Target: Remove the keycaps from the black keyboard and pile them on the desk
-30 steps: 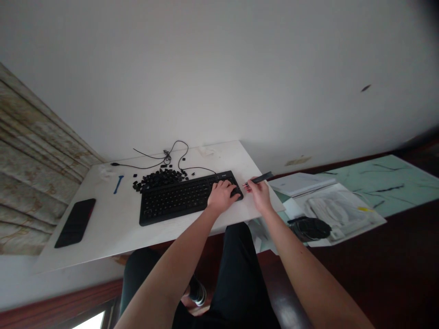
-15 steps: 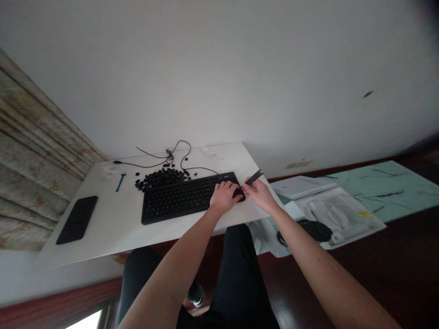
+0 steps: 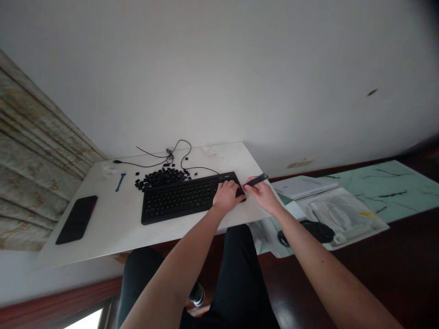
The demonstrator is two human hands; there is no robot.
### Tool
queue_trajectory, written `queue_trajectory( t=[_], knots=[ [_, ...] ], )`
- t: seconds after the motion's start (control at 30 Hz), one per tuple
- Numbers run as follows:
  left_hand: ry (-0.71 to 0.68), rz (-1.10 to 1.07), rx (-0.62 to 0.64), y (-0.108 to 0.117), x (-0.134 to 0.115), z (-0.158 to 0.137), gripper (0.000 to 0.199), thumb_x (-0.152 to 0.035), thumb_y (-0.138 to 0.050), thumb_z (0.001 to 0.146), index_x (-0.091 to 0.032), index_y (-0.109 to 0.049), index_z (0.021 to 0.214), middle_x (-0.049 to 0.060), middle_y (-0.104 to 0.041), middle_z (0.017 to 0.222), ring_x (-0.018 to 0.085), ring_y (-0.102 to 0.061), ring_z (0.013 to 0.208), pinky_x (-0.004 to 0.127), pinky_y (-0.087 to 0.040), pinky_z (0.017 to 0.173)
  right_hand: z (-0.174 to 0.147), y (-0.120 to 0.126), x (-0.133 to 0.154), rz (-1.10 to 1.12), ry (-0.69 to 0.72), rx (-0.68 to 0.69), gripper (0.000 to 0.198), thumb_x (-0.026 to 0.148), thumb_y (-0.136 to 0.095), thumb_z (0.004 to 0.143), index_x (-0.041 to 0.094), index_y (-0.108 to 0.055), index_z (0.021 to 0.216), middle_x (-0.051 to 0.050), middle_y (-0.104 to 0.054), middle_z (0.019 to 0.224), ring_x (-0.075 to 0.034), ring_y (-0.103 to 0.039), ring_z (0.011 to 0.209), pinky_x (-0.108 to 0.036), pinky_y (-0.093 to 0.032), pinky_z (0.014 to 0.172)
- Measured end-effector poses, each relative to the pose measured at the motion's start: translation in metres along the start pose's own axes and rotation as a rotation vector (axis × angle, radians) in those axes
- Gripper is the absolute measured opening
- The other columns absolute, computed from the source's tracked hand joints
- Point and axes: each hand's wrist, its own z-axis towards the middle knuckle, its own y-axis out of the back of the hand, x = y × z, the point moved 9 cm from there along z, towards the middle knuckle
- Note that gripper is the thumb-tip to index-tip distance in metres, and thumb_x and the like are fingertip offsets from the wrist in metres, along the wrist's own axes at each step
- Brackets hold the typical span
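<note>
A black keyboard [image 3: 178, 200] lies on the white table, its key area largely without caps. My left hand [image 3: 226, 196] rests over the keyboard's right end, fingers stretched out and thumb toward the right edge. Just beside that end, my right hand [image 3: 263, 195] is closed on a dark pen-shaped tool [image 3: 256, 180]. The tool's outer end points up and right; its working tip is too small to make out near the keyboard's corner. Behind the keyboard, loose black keycaps [image 3: 163, 177] lie in a heap, with several scattered around it.
A phone [image 3: 77, 219] and a blue plastic tool [image 3: 120, 182] lie on the table [image 3: 113, 228] at left. The keyboard cable [image 3: 169, 156] is bundled near the wall. Right of the table, a lower surface bears papers, a clear plastic bag [image 3: 338, 212] and a black object [image 3: 317, 230].
The tool in my right hand has tilted flatter, its outer end moving right and down. My left hand has shifted slightly right on the keyboard.
</note>
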Motion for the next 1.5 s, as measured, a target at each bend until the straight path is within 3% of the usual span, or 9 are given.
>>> queue_trajectory(
  t=[0.17,0.4,0.7,0.83,1.07,1.27,1.5],
  knots=[
    [-0.001,-0.022,0.011,-0.001,0.003,-0.001,0.039,-0.053,-0.062,0.092,-0.021,-0.063,0.115,0.008,-0.062,0.119,0.028,-0.054,0.116,0.042,-0.040,0.098,0.008,-0.009,0.006,-0.015,-0.021,0.030,0.032,0.052,-0.070,0.082,0.024,-0.062,0.095,-0.005,-0.071,0.086,-0.026,-0.072,0.085,-0.041,-0.059,0.084],
    [0.028,-0.048,0.010,-0.002,0.004,0.000,0.040,-0.052,-0.065,0.091,-0.023,-0.063,0.119,0.007,-0.062,0.120,0.027,-0.053,0.115,0.042,-0.041,0.097,0.006,0.003,-0.015,0.046,-0.140,-0.142,0.033,0.051,-0.071,0.081,0.024,-0.060,0.096,-0.005,-0.072,0.079,-0.026,-0.074,0.074,-0.043,-0.063,0.071],
    [0.032,-0.052,-0.003,-0.001,0.006,-0.001,0.032,-0.050,-0.065,0.092,-0.022,-0.059,0.106,0.006,-0.064,0.111,0.026,-0.054,0.111,0.040,-0.040,0.095,0.008,-0.002,-0.017,0.059,-0.178,-0.094,0.031,0.047,-0.072,0.079,0.024,-0.060,0.096,-0.005,-0.072,0.079,-0.026,-0.074,0.073,-0.043,-0.063,0.070],
    [0.051,-0.046,0.009,-0.002,0.007,0.000,0.033,-0.051,-0.066,0.090,-0.021,-0.057,0.101,0.006,-0.064,0.107,0.026,-0.055,0.108,0.040,-0.040,0.093,0.005,-0.007,-0.012,0.044,-0.153,-0.067,0.033,0.049,-0.071,0.079,0.024,-0.060,0.095,-0.005,-0.071,0.080,-0.026,-0.073,0.074,-0.042,-0.062,0.072],
    [0.019,-0.032,0.014,-0.003,0.005,0.000,0.034,-0.052,-0.061,0.093,-0.021,-0.059,0.108,0.007,-0.062,0.116,0.027,-0.054,0.112,0.040,-0.041,0.093,-0.003,-0.011,0.010,-0.099,0.023,0.001,0.030,0.051,-0.065,0.086,0.023,-0.061,0.095,-0.007,-0.070,0.091,-0.025,-0.070,0.085,-0.040,-0.058,0.081],
    [0.015,-0.021,0.013,-0.004,0.005,0.000,0.040,-0.054,-0.059,0.094,-0.022,-0.058,0.119,0.007,-0.062,0.119,0.027,-0.054,0.113,0.041,-0.041,0.094,-0.005,-0.010,0.008,-0.084,0.035,-0.011,0.033,0.054,-0.062,0.087,0.023,-0.061,0.096,-0.007,-0.069,0.096,-0.026,-0.069,0.091,-0.037,-0.058,0.077],
    [-0.008,0.012,0.033,-0.005,0.003,0.001,0.039,-0.054,-0.055,0.096,-0.022,-0.061,0.117,0.008,-0.060,0.120,0.028,-0.053,0.115,0.042,-0.041,0.094,-0.004,-0.010,0.011,-0.125,0.055,0.005,0.033,0.055,-0.060,0.089,0.023,-0.062,0.096,-0.006,-0.068,0.093,-0.024,-0.068,0.084,-0.037,-0.057,0.080]
  ],
)
